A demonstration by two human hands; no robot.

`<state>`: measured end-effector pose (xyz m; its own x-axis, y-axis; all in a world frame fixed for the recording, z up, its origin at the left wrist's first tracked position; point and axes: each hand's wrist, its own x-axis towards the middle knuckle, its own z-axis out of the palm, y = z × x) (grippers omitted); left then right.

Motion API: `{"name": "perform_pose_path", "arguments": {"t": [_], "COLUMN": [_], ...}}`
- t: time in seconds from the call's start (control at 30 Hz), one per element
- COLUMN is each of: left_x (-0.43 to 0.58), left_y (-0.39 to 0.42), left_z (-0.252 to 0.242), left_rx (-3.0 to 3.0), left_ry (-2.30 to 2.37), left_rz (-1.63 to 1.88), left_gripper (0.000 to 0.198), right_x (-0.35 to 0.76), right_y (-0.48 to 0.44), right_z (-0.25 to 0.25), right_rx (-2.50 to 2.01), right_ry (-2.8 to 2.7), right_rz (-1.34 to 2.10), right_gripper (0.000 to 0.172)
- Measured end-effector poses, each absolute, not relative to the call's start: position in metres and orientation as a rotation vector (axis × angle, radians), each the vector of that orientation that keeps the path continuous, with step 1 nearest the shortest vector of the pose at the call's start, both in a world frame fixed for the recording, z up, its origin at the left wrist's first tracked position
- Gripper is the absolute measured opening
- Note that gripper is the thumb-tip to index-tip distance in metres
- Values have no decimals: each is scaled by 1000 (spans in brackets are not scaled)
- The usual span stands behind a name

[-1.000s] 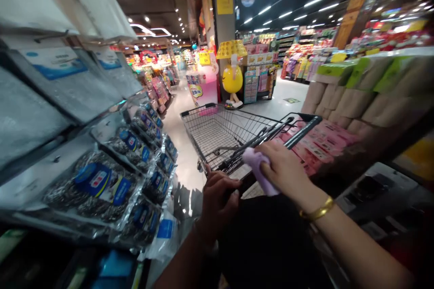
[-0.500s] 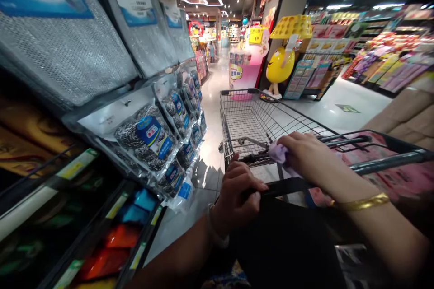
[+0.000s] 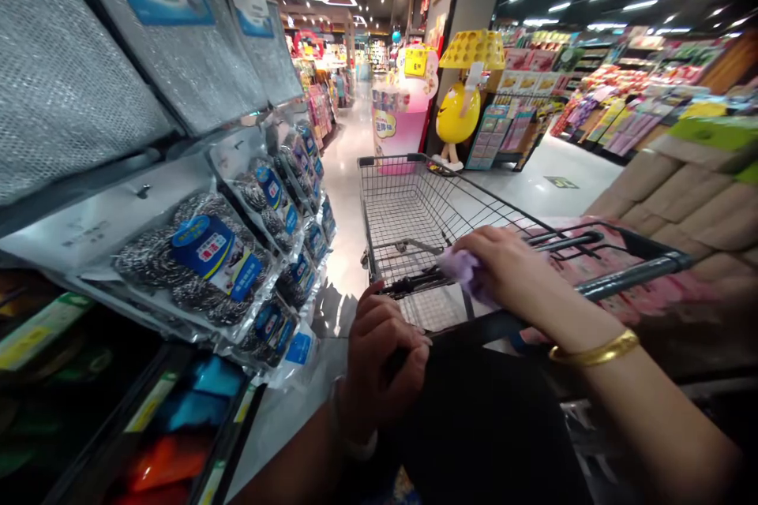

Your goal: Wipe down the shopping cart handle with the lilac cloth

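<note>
I stand behind a wire shopping cart [image 3: 408,209] in a store aisle. My left hand [image 3: 382,359] is closed around the left end of the cart's black handle bar [image 3: 628,276]. My right hand [image 3: 509,268] rests further along the bar, fingers closed on a small lilac cloth [image 3: 465,267] pressed against the child-seat frame. A gold bangle [image 3: 592,349] circles my right wrist. A black bag [image 3: 485,418] hangs in front of me below the handle. The cart's basket holds nothing that I can see.
Packs of steel scourers [image 3: 207,256] hang on the shelving close at my left, with grey mesh cloths [image 3: 65,87] above. Stacked paper-roll packs [image 3: 687,189] and pink packs stand at the right. Ahead are a yellow mascot figure [image 3: 455,114], a pink display stand [image 3: 396,122] and shiny floor.
The view swung left and down along the shelf, then settled back. The cart shifted slightly in view. Both hands kept their hold on the handle and the cloth.
</note>
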<state>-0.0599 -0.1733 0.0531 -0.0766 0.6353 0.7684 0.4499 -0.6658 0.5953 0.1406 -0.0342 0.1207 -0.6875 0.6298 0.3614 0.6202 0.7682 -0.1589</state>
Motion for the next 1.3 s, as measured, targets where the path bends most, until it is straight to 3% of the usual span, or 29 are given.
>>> {"name": "perform_pose_path", "arguments": {"t": [0.1,0.3,0.47,0.63,0.77,0.9,1.07,1.3], "left_x": [-60,-61,-62,-64,-66,-69,-71,-47], "left_y": [-173,-175,-175,-173,-172,-173,-176,-189], "left_z": [51,54,53,55,50,42,52,87], "left_rx": [2015,2040,2031,2126,2107,2104,2161,2504], "left_ry": [1218,1213,1245,1227,1243,1233,1290,1635], "left_rz": [1857,1789,1818,1770,1776,1768,1698,1431], "left_gripper": [13,15,16,16,16,18,19,8], "right_x": [131,141,146,152,133,133,164,162], "right_y": [-42,-26,-27,-44,-99,-138,-135,-148], "right_z": [121,111,112,115,111,98,83,70], "right_rx": [-606,-991,-732,-1118,-726,-590,-950,-856], "right_ry": [-2662,-2448,-2617,-2382,-2275,-2149,-1941,-1994], "right_rz": [278,17,288,-45,1,-208,-292,-213], "right_gripper": [40,37,43,28,25,20,29,35]}}
